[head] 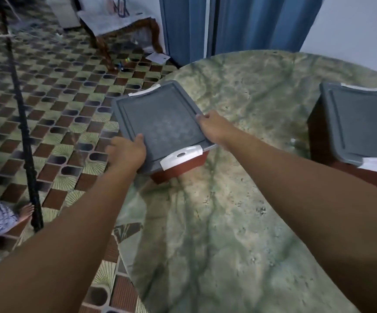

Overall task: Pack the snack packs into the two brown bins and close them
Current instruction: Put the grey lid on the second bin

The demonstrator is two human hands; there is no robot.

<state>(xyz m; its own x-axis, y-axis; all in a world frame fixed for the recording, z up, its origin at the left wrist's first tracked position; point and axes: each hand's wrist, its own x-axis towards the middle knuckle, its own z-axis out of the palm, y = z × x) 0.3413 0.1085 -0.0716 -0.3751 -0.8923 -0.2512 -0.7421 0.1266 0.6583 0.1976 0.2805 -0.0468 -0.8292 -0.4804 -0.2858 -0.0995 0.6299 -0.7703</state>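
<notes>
Both hands grip a lidded brown bin (179, 167) at the counter (239, 222) edge, long axis running near-right to far-left. The left hand (127, 152) seemingly curls its fingers over the lid's near-left edge; the right hand (214, 127) clasps its right edge. A second bin (332, 141) sits closed at right

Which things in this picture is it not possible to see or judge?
- Head view: contents of the left bin, hidden by its grey lid.
- Right bin: cut off by the frame edge.
- Left hand fingers: below the lid's edge, blurred.
- Right hand fingertips: hidden past the lid's rim.
</notes>
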